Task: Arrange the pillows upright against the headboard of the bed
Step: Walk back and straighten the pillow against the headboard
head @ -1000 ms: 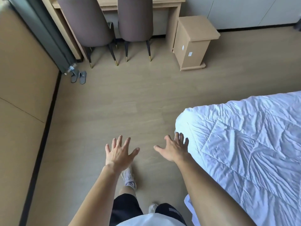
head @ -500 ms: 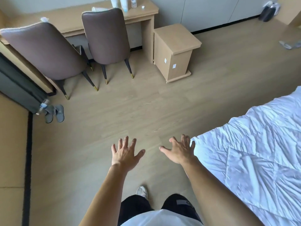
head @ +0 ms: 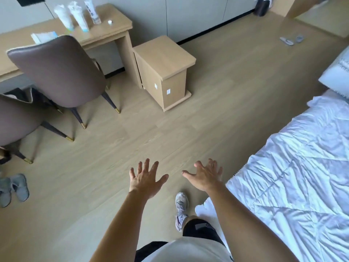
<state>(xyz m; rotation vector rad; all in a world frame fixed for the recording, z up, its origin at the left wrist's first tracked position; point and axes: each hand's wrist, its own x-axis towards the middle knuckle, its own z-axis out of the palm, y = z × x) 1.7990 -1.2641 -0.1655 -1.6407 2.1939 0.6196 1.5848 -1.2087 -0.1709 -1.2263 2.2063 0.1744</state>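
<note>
We count two bare hands, the left hand (head: 145, 179) and the right hand (head: 205, 176), both spread wide and holding nothing. At far right we see one pillow (head: 338, 72) on one bed (head: 294, 167). At left stand two brown chairs (head: 58, 72) by one desk (head: 105, 31), and one wooden cabinet (head: 164, 70). Three bottles (head: 75, 16) stand on the desk. We count two pairs of slippers (head: 13, 190), near left and far right, and one sneaker (head: 181, 205).
</note>
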